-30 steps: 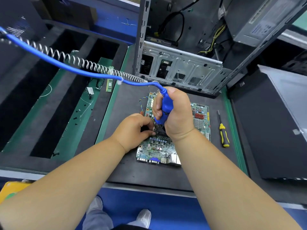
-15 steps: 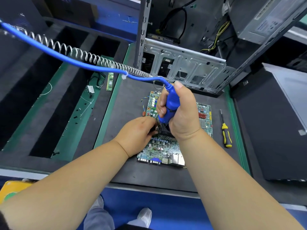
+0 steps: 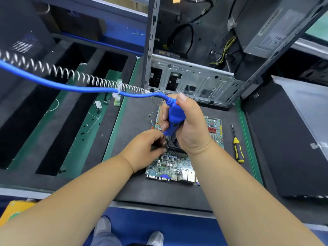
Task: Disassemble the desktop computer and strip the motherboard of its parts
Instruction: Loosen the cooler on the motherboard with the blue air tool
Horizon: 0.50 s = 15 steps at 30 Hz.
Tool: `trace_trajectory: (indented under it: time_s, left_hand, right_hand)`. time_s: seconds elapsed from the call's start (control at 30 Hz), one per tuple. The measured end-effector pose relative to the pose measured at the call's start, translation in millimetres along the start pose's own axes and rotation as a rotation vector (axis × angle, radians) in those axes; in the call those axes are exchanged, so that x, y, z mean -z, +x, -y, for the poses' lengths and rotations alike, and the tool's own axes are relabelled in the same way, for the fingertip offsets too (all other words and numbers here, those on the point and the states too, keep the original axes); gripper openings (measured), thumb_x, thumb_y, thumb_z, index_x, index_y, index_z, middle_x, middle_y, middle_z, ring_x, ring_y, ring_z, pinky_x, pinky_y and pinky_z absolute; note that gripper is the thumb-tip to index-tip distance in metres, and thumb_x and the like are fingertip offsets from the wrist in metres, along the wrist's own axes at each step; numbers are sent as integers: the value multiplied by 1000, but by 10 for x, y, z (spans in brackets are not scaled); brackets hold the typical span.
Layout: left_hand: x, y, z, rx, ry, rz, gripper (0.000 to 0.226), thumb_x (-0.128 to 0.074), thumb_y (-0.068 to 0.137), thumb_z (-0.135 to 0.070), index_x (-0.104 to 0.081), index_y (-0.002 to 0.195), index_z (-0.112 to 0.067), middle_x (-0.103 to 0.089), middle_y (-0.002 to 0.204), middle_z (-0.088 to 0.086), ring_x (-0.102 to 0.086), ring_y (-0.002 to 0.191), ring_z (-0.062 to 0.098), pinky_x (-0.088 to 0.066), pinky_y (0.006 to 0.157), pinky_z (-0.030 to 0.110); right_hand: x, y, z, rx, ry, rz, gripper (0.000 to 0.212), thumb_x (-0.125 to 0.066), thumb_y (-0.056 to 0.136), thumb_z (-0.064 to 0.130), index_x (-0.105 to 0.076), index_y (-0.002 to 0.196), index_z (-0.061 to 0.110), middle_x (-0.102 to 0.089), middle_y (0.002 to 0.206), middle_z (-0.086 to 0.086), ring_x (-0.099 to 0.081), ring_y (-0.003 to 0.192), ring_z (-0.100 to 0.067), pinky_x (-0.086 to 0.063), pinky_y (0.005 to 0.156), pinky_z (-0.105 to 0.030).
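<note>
A green motherboard lies flat on the dark mat in front of the open metal computer case. My right hand grips a blue powered screwdriver held upright, its tip down on the black cooler at the board's middle. My left hand rests on the board's left side with its fingers curled against the cooler's edge; what they hold is hidden. A blue cable and a coiled spring run from the tool off to the left.
A yellow-and-black hand screwdriver lies on the mat right of the board. A black side panel sits further right. Left of the mat are dark foam trays with a memory stick, screws and cable ties.
My right hand has held the blue screwdriver over the cooler throughout. My left hand has stayed at the cooler's left edge. The head has tilted slightly, shifting the view.
</note>
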State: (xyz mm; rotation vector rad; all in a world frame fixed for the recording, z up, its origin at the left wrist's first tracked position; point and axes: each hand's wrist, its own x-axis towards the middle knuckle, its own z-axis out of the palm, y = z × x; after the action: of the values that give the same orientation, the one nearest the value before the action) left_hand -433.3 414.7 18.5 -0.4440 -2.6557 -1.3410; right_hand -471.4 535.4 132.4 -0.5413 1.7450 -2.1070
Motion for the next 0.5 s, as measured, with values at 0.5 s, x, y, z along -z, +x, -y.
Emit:
trace_trajectory:
  time_s: [0.5]
  left_hand:
    - [1077,-930,-366,416,-410,-426,31,-71,71,-45,-62,97,-30,-66,87,-12,-55,76,7,-45,72,19]
  right_hand:
    - [-1065,178,-316,-249,342,237,44,-56,74,54,-57,60,13,-50,60,-6,-43,56,-20,-29,58,-34]
